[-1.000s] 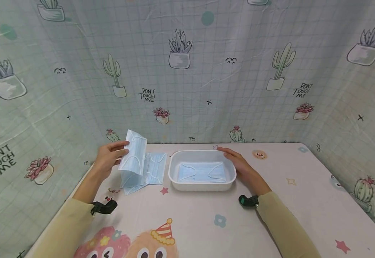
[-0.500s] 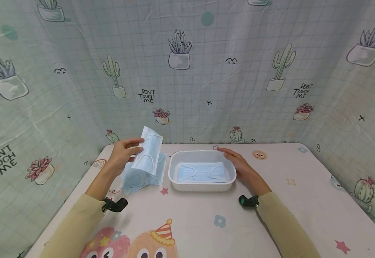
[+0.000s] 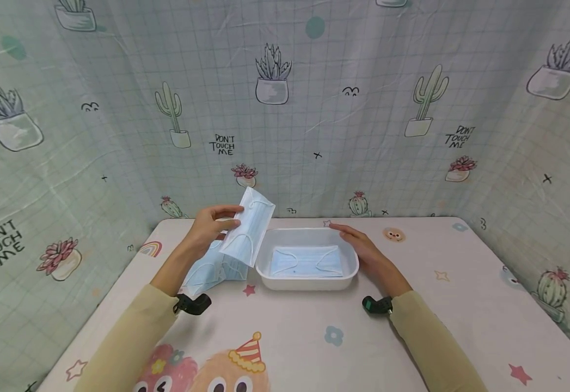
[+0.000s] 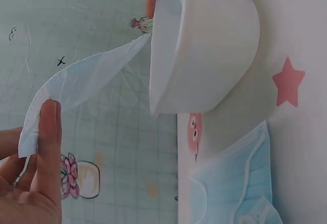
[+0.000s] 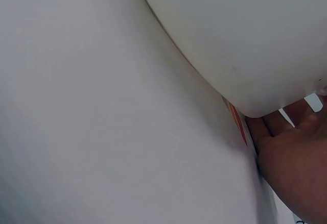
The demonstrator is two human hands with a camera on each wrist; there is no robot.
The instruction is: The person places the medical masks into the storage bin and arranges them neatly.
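My left hand (image 3: 206,231) pinches a light blue disposable face mask (image 3: 248,227) between thumb and fingers, holding it up just left of a white plastic basin (image 3: 307,284). In the left wrist view the held mask (image 4: 87,78) curves away from the fingers, its far end close to the basin's rim (image 4: 166,55). Another blue mask (image 3: 306,262) lies flat in the basin, ear loops on top. My right hand (image 3: 367,255) rests against the basin's right side, fingers extended along the far right corner; the right wrist view shows only part of this hand (image 5: 296,152).
More blue masks (image 3: 211,275) lie overlapping on the table left of the basin, partly hidden behind the held one. The table's white cloth (image 3: 294,337) has printed cartoon figures. A patterned curtain (image 3: 309,130) rises behind and at both sides.
My left hand has carried the held mask rightward, from over the loose masks to the basin's left edge. The right hand and the basin have stayed in place.
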